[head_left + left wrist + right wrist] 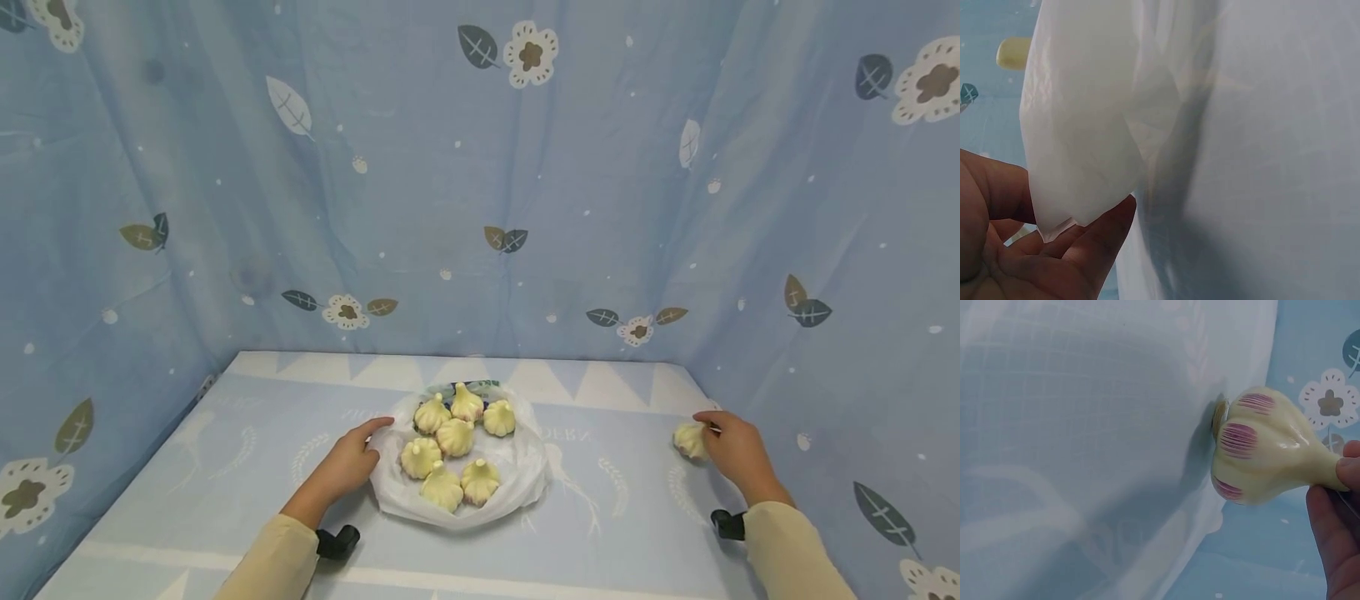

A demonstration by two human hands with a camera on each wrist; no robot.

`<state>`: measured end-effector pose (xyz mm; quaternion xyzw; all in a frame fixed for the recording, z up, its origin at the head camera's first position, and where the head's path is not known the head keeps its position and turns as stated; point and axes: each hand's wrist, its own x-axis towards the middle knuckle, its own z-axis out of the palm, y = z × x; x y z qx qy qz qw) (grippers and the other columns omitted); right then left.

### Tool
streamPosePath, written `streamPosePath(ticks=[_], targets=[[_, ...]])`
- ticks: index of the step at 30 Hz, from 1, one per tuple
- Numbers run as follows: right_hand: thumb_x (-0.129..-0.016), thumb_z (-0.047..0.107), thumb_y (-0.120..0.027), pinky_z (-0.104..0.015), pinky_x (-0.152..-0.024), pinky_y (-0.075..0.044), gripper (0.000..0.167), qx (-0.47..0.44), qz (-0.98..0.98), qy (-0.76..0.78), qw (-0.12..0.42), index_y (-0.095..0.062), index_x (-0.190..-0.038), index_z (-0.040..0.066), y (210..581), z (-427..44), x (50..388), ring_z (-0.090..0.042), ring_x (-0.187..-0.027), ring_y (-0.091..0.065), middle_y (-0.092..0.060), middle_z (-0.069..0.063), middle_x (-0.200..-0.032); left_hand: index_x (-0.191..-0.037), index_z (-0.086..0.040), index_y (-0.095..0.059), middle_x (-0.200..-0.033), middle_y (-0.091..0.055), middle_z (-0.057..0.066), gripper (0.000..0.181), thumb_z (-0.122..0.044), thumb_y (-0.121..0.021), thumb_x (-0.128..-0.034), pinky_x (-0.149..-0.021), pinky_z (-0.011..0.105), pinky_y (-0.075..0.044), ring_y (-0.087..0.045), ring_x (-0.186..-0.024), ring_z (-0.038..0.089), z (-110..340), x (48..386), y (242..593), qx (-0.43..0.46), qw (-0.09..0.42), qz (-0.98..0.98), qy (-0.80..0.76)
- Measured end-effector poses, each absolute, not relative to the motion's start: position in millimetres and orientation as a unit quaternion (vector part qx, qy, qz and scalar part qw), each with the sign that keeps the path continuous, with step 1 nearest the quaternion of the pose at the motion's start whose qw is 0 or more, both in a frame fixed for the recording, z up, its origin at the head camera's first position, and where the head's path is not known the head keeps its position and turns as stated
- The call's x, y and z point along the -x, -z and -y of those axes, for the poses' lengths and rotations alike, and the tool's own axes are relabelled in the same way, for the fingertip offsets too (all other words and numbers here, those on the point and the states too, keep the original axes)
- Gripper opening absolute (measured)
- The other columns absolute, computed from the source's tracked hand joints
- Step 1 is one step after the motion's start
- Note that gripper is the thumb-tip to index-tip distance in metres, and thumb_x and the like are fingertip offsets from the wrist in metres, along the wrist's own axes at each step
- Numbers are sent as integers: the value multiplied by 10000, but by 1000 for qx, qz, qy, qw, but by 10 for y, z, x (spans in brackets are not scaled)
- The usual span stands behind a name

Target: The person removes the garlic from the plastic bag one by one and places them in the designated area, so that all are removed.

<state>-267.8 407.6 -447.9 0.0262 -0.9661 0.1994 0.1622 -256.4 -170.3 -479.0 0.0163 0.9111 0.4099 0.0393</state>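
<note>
Right fingers pinch a rounded, cream-and-purple garlic bulb by its neck; left fingers, pinching a white plastic bag, should steady it.

A white bag holds seven cream garlic bulbs; at its three o'clock, a purple-streaked bulb is pinched by its stem.

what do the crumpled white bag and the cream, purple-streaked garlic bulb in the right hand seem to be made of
The crumpled white bag: probably thin plastic film with a soft sheen, as it creases and looks translucent.
The cream, purple-streaked garlic bulb: perhaps moulded plastic or coated foam, smooth and slightly glossy, judging by its bright highlight and painted-looking streaks.
</note>
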Motion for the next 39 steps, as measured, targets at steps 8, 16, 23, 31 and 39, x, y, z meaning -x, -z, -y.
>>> streamPosePath(ticks=[8,16,23,31,39], targets=[[-885,14,-552,-461,-676,-498,302,-24,970,-193,144,-623,-1167,-65,4470,-4096,2681,-417,-869,-603,-601,-345,-1151,-1461,-144,-426,-1521,-376,212,589,15,-401,-894,-1025,552,-406,-388,-1381,383,1711,2554,4794,-15,41,-911,-410],[-903,72,-560,-552,-760,-487,341,-14,978,-173,113,-597,-1212,-66,4405,-4089,2683,-520,-1037,-556,-514,-381,-1266,-1469,-151,-415,-1530,-362,208,589,11,-397,-903,-1013,538,-415,-377,-1387,384,1705,2554,4789,-11,49,-910,-412],[-926,132,-560,-542,-745,-485,383,-23,982,-159,95,-567,-1265,-47,4310,-3992,2672,-464,-966,-595,-477,-368,-1322,-1472,-162,-412,-1528,-372,199,584,-1,-394,-911,-976,504,-433,-411,-1365,362,1711,2575,4798,-16,49,-912,-408],[-923,134,-590,-627,-930,-437,355,-41,982,-150,110,-595,-1251,-1,4256,-3642,2707,-506,-1190,-492,-513,-300,-1337,-1457,-144,-435,-1505,-407,200,584,6,-407,-894,-828,380,-460,-531,-1156,281,1704,2597,4804,-12,45,-917,-396],[-907,115,-624,-595,-935,-456,345,-97,972,-165,137,-619,-1236,11,4171,-3291,2723,-471,-1200,-519,-550,-254,-1325,-1451,-138,-444,-1506,-405,202,586,12,-413,-885,-846,392,-437,-505,-1136,263,1692,2598,4790,-9,42,-918,-394]])
